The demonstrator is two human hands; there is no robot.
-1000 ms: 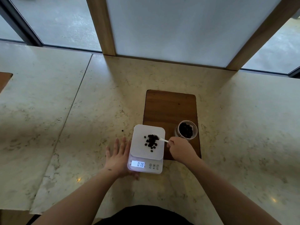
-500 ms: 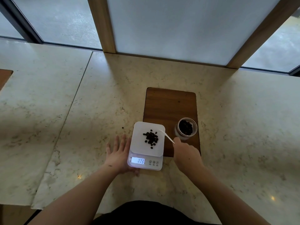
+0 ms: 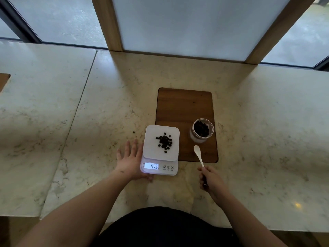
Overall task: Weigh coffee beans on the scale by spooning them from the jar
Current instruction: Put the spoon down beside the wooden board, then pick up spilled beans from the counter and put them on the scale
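Note:
A white digital scale (image 3: pixel 151 139) stands on the marble counter, its lit display reading 019. A small heap of dark coffee beans (image 3: pixel 164 142) lies on its platform. To its right an open glass jar (image 3: pixel 202 131) holding more beans stands on a wooden board (image 3: pixel 185 107). My left hand (image 3: pixel 130 160) lies flat on the counter against the scale's left side, fingers apart. My right hand (image 3: pixel 211 180) grips the handle of a white plastic spoon (image 3: pixel 198 155), whose empty bowl hovers over the board's near edge, below the jar.
One stray bean (image 3: pixel 133 132) lies on the marble counter (image 3: pixel 89 139) left of the scale. A wall panel with wooden posts and windows closes off the far edge. Another wooden board's corner (image 3: pixel 3 81) shows at far left.
My right hand drew the spoon back from over the scale to the right and towards me. The beans it carried now lie on the platform, and the heap is larger. The display reading changed.

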